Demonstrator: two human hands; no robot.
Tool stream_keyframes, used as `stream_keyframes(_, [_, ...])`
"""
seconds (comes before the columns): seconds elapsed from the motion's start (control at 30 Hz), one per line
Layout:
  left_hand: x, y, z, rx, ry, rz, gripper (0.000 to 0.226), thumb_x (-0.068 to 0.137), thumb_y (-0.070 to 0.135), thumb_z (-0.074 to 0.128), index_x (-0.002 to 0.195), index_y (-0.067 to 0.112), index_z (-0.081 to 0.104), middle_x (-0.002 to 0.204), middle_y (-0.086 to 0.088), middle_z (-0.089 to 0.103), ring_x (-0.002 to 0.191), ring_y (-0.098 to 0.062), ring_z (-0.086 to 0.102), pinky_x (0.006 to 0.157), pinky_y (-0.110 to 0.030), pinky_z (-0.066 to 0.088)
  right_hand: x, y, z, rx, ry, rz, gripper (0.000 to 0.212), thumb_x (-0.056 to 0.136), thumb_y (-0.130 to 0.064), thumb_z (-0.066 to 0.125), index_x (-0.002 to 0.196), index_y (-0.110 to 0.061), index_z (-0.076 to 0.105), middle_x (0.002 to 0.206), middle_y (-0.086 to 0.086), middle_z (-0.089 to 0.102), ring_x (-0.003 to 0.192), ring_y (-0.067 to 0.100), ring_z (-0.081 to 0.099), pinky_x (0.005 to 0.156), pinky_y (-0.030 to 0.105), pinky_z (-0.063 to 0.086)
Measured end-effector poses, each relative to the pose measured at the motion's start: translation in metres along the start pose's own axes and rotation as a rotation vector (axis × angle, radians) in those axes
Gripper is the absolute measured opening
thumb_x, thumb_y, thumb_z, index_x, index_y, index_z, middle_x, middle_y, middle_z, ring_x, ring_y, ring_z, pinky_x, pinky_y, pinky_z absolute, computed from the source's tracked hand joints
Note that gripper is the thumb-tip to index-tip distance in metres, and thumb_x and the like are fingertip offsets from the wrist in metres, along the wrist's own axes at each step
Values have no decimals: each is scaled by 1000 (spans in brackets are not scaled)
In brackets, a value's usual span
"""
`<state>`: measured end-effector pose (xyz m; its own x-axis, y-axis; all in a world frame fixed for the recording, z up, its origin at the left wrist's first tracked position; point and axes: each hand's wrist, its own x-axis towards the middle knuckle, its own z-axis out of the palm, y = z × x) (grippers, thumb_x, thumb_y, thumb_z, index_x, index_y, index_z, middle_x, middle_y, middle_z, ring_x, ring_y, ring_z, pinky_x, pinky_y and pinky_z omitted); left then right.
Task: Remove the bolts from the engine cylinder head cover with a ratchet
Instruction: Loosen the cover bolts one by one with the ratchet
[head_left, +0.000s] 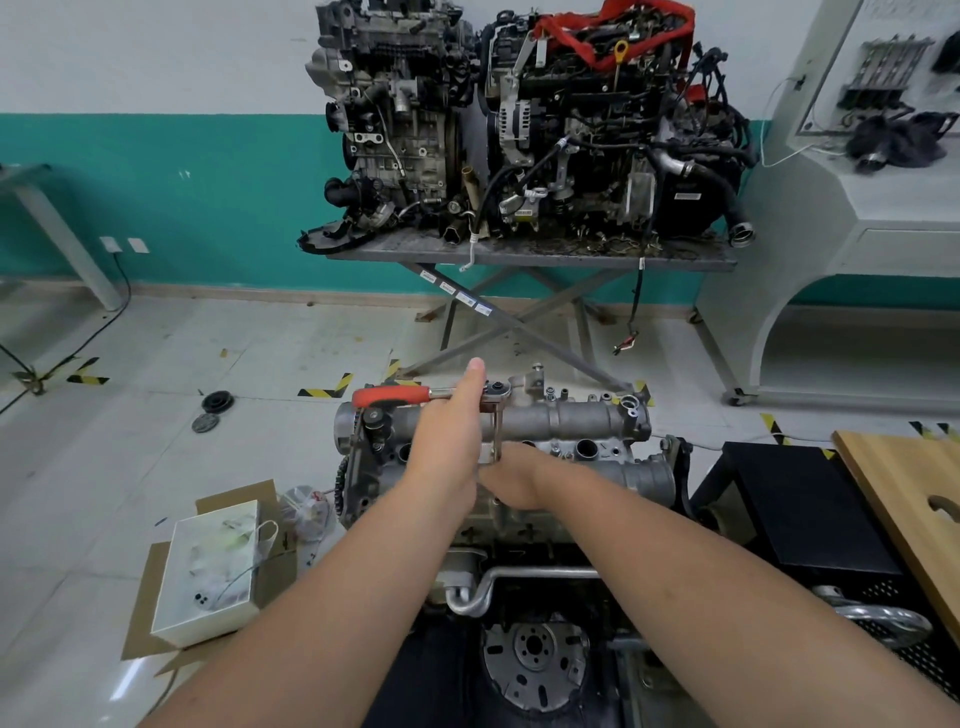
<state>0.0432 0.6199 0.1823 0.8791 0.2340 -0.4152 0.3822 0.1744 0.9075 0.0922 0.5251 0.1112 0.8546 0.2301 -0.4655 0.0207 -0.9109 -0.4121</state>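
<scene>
A grey engine (498, 467) sits in the near middle of the scene. Its cylinder head cover (566, 418) lies along the top. The left hand (447, 431) holds the ratchet (431, 394), fingers curled around the shaft just right of the red handle. The right hand (511, 480) steadies the upright extension bar (496, 436); its fingers cannot be seen clearly. No bolts can be made out.

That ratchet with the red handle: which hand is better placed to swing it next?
Probably the left hand: it lies on the ratchet shaft beside the handle. The right hand is low at the extension bar.
</scene>
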Motion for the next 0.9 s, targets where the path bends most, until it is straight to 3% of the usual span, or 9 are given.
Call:
stream_keyframes(0.1, [3,16,-8,-56,-172,-83,49,89,61,62,91,13,73,92,-2,71,48,-10,52,45,-25,42,-3,6,0,-102,129,-10,26,89,-37,53,99,-16,65,103,12,66,85,25,54,78,35,47])
stream_keyframes(0.2, [3,25,-16,-94,-360,-145,45,95,49,61,66,19,78,92,-5,76,51,-12,62,45,-25,49,-4,10,2,-99,151,-56,30,91,-43,52,97,-17,66,95,7,65,83,25,56,76,32,48])
stream_keyframes(0.3, [2,26,-16,-194,-464,-192,29,97,36,61,80,16,72,92,-9,76,64,-16,72,51,-26,56,-4,11,2,-44,52,-85,31,91,-36,57,108,-12,66,104,11,66,90,26,59,78,30,48])
stream_keyframes(0.4, [2,25,-19,-219,-530,-201,33,95,32,60,79,10,78,92,-11,75,70,-16,74,58,-26,60,-8,12,0,-26,51,-110,29,88,-29,61,110,-11,66,102,10,66,87,26,58,78,30,48])
stream_keyframes(0.47, [1,26,-22,-207,-566,-212,34,96,31,60,86,4,78,91,-11,74,71,-16,74,62,-27,61,-11,13,3,10,48,-133,17,82,-21,63,96,-12,68,87,5,67,74,19,58,75,31,51])
stream_keyframes(0.57, [1,31,-23,-161,-587,-202,41,100,29,55,73,10,79,93,-8,74,71,-16,73,63,-27,60,-15,16,10,63,81,-169,4,78,-13,63,75,-16,62,67,-5,62,63,10,58,69,28,53])
stream_keyframes(0.67, [-2,34,-22,-99,-579,-187,45,101,32,54,68,12,79,90,-8,72,70,-15,71,64,-26,58,-17,16,12,61,125,-194,3,80,-17,64,81,-14,64,76,-3,64,77,15,63,75,31,55])
stream_keyframes(0.73, [-2,35,-22,-85,-559,-199,40,101,34,54,81,8,77,84,-7,72,68,-14,71,62,-25,58,-18,16,12,59,136,-207,11,82,-18,64,88,-9,65,87,4,69,84,19,65,79,37,56])
stream_keyframes(0.9, [-3,34,-23,-86,-550,-213,36,101,36,54,97,4,70,79,-5,71,67,-13,69,62,-24,56,-21,17,12,61,138,-231,10,81,-16,62,83,-7,67,85,5,69,80,20,66,75,37,56])
